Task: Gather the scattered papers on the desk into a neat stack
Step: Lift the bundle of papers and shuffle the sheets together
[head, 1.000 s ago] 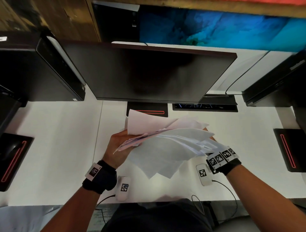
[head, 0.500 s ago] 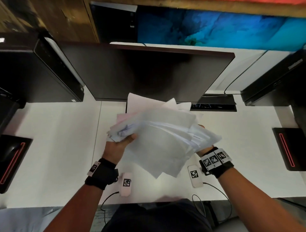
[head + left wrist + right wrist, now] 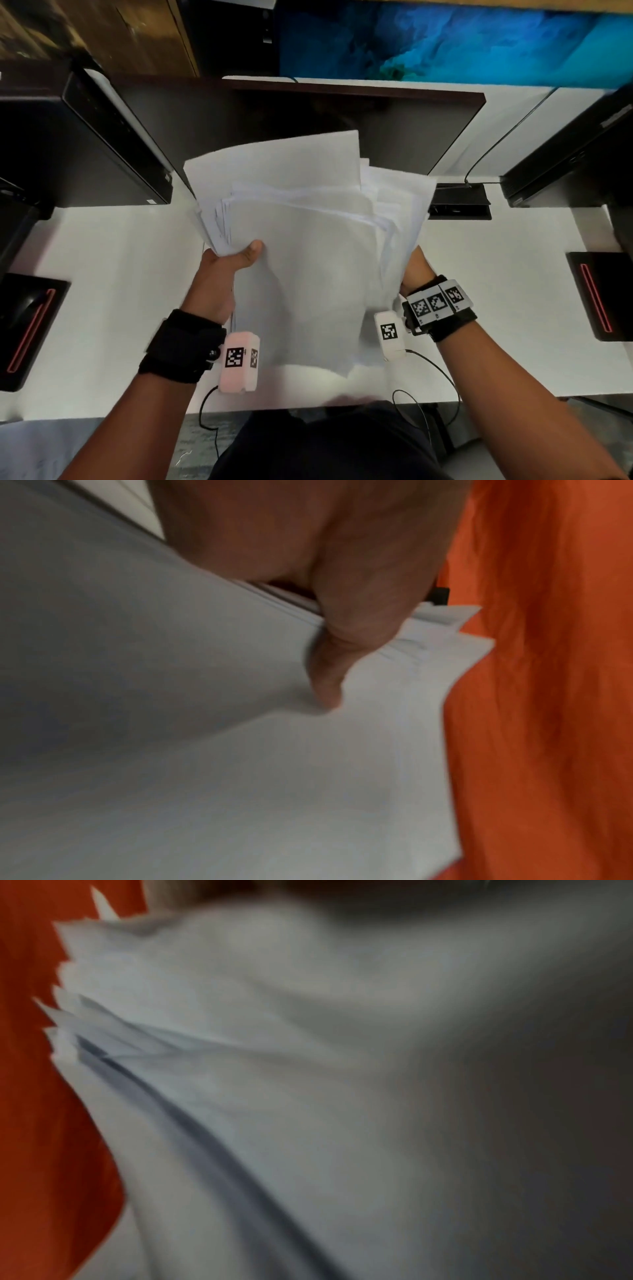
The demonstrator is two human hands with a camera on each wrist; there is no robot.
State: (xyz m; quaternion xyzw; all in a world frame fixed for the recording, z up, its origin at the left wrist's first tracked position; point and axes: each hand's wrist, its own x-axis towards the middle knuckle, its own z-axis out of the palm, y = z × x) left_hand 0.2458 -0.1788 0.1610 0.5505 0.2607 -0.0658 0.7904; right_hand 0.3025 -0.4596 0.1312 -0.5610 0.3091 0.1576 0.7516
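Note:
A loose bundle of white papers point(image 3: 308, 246) stands nearly upright over the white desk point(image 3: 120, 274), in front of the monitor, its sheets uneven at the top and sides. My left hand point(image 3: 236, 263) grips the bundle's left edge, with the thumb point(image 3: 329, 669) pressed on the front sheet point(image 3: 240, 750). At the right edge is my right hand point(image 3: 416, 267), holding the bundle with its fingers hidden behind the sheets. Blurred papers point(image 3: 274, 1069) with staggered corners fill the right wrist view.
A dark monitor point(image 3: 308, 113) stands right behind the papers. Black computer cases sit at the left point(image 3: 85, 144) and right point(image 3: 575, 154). Black pads with red lines lie at the desk's left point(image 3: 30, 329) and right point(image 3: 599, 298) edges. A black cable box point(image 3: 459, 202) sits behind.
The bundle has swung from lying fanned and nearly flat to standing upright facing me. Both hands have shifted to its side edges and risen toward the monitor.

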